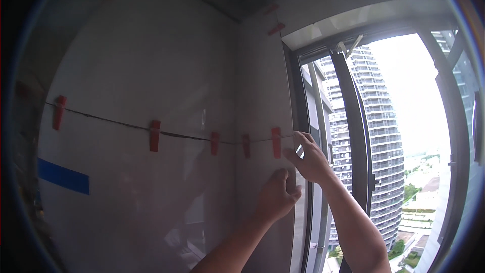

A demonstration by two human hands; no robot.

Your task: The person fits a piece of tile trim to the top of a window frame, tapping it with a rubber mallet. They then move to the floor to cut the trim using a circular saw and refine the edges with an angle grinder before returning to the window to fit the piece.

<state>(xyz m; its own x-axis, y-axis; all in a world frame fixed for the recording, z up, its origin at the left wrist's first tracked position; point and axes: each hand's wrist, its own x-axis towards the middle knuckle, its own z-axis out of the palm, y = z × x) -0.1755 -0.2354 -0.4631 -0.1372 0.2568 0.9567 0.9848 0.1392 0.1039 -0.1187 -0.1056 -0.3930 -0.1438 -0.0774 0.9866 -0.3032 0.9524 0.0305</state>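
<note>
My right hand (312, 161) is raised to the wall's edge beside the window frame. Its fingertips touch the edge where the dark seam ends, and a gap shows between thumb and fingers, with nothing visible in it. Lower and to the left, my left hand (277, 195) hovers near the wall, fingers partly bent and thumb apart, holding nothing I can see. Just left of the right hand, a red tile-levelling wedge (276, 143) sits in the seam. More red wedges, such as one near the corner (246, 146) and one farther left (154, 136), line the same seam.
Blue tape (63, 176) sticks to the large wall tile (126, 207) at left. Another red wedge (277, 29) sits higher, near the window's top corner. On the right, the dark window frame (353, 121) has an open sash, with a tall building (376, 106) outside.
</note>
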